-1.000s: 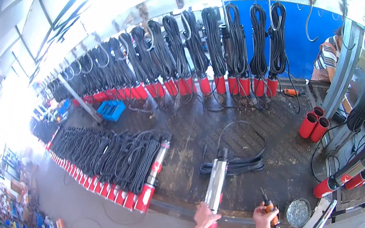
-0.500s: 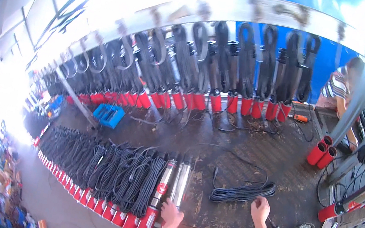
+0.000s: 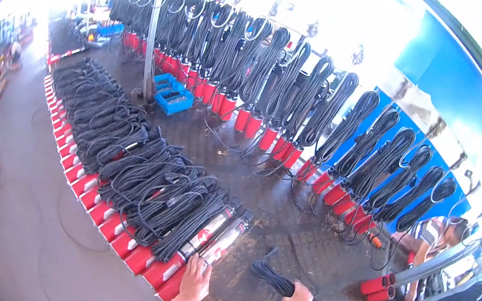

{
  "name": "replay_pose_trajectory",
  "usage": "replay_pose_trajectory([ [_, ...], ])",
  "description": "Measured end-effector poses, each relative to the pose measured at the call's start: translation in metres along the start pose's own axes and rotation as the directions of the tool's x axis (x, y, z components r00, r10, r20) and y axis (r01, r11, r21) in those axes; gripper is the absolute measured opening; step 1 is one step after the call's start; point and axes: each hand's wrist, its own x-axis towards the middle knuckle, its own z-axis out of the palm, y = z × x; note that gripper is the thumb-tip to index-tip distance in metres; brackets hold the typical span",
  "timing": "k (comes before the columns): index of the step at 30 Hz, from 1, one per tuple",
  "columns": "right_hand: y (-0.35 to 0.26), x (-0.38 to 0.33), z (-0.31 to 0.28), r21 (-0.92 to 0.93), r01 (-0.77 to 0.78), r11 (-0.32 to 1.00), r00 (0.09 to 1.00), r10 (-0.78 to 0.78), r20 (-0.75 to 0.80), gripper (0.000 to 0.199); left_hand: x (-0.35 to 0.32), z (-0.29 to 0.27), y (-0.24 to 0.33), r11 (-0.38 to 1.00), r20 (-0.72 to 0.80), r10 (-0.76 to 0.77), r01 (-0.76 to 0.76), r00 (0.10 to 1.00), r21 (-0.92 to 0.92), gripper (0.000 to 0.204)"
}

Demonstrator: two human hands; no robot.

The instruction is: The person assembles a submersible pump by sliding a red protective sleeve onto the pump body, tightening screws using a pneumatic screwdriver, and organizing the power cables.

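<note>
My left hand (image 3: 195, 281) rests on the near end of a long silver pump with a red base (image 3: 217, 246), the last one in a row laid flat on the bench. My right hand (image 3: 298, 299) is closed around a bundle of coiled black cable (image 3: 273, 279), held just above the dark metal bench top (image 3: 303, 239). The cable bundle lies to the right of the silver pump and trails away from my fingers toward the left.
A long row of pumps with red ends and black cable coils (image 3: 123, 162) runs along the bench's near edge. More hang upright along the back (image 3: 277, 92). A blue crate (image 3: 173, 96) sits mid-bench. Red cylinders (image 3: 378, 287) and a person (image 3: 441, 240) are at right.
The view has swung to the left. The silver pump now lies down in the row under my left hand. My right hand has taken hold of the black cable bundle.
</note>
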Motion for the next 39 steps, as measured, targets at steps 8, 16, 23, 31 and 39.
replay_pose_trajectory([
  [8, -0.144, -0.058, -0.159, 0.955, -0.293, -0.046, 0.918, -0.294, 0.267, 0.085, 0.057, -0.021, 0.108, -0.650, 0.978, 0.121, 0.758, 0.168, -0.050, 0.047],
  [16, -0.251, 0.038, -0.059, 0.952, -0.148, -0.270, 0.988, -0.092, 0.127, 0.060, 0.069, -0.128, -0.014, -0.372, 0.580, -0.527, 0.445, 0.622, -0.815, 0.034],
  [23, -0.284, -0.059, 0.015, 0.703, 0.325, 0.632, 0.920, -0.383, -0.081, 0.047, -0.031, -0.141, -0.020, 0.294, 0.046, -0.847, 0.540, 0.529, -0.788, 0.027],
  [31, -0.040, -0.188, 0.036, 0.109, -0.317, 0.942, 0.855, 0.333, -0.398, 0.052, -0.056, -0.085, 0.163, 0.355, 0.582, -0.263, 0.638, 0.769, -0.683, 0.015],
  [39, 0.060, -0.246, 0.057, -0.140, -0.356, 0.924, 0.892, 0.292, -0.344, 0.060, 0.060, -0.115, 0.393, 0.251, 0.389, 0.425, 0.306, 0.818, -0.918, 0.014],
])
